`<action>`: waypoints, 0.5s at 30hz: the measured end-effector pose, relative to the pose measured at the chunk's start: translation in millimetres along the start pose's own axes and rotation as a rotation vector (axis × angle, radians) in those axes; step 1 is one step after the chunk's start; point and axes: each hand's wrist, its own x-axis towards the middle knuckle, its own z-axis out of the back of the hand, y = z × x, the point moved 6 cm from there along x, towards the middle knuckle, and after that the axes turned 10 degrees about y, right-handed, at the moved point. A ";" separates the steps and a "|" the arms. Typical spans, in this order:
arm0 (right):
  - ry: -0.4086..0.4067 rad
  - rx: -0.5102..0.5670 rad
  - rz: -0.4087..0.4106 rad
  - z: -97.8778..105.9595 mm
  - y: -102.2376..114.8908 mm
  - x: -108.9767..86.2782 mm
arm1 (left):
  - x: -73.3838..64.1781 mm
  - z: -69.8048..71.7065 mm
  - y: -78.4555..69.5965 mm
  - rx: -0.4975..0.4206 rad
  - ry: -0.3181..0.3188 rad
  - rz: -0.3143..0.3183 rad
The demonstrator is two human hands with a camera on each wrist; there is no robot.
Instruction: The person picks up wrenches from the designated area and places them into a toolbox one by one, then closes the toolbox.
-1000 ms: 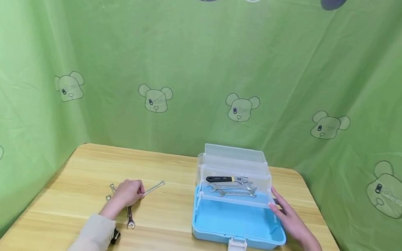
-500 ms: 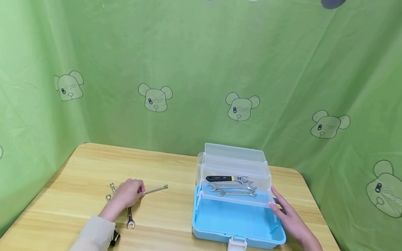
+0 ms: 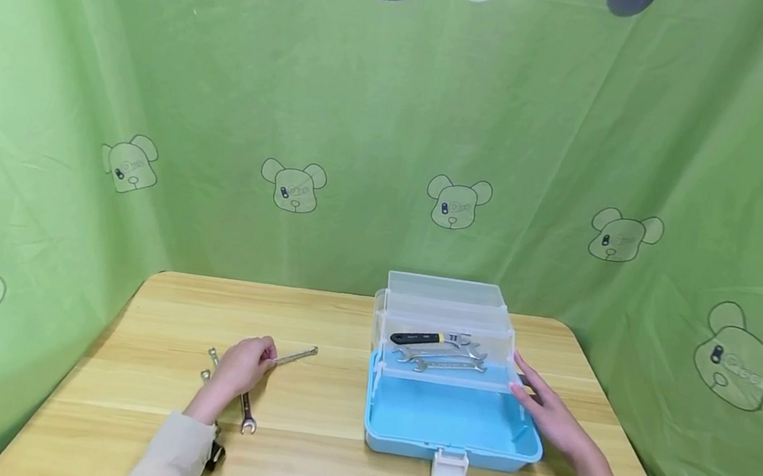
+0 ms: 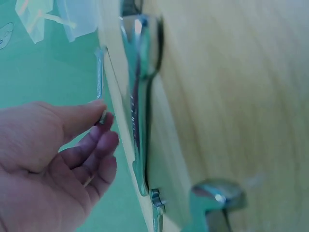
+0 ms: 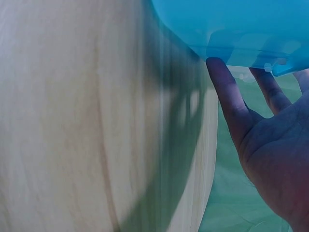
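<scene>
My left hand [image 3: 241,367] pinches a slim silver wrench [image 3: 296,355] between thumb and fingers; its free end points right, and the near end is hidden in the fingers. Beneath and beside that hand lie more wrenches: a dark-shanked one [image 3: 246,417] with an open end, and others partly covered by the hand, such as a wrench [image 3: 213,355] at its left. With fingers spread, my right hand [image 3: 548,418] rests against the right side of the blue toolbox [image 3: 400,449]. The right wrist view shows its fingertips touching the blue wall [image 5: 231,29].
The toolbox stands unfolded, its clear tiered trays [image 3: 446,289] raised at the back. In the lowest tray lie a black-handled adjustable wrench [image 3: 419,339] and silver open-end wrenches [image 3: 449,367]. A white latch [image 3: 450,472] hangs in front. Green cloth [image 3: 352,250] surrounds the wooden table [image 3: 325,420].
The pinched wrench has swung slightly, its free end now lower and farther right than a second ago. The left hand has barely moved; the right hand has stayed at the toolbox.
</scene>
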 end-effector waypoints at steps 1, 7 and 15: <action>0.000 0.000 0.002 0.0 -0.2 0.2 | 0.1 0.2 0.5 -0.050 0.001 0.006; -0.002 0.002 0.012 0.7 -1.5 1.3 | 1.3 0.0 5.3 -0.420 0.029 0.046; -0.004 0.000 0.016 0.9 -2.6 1.4 | -0.5 -3.3 10.9 -0.632 0.021 0.127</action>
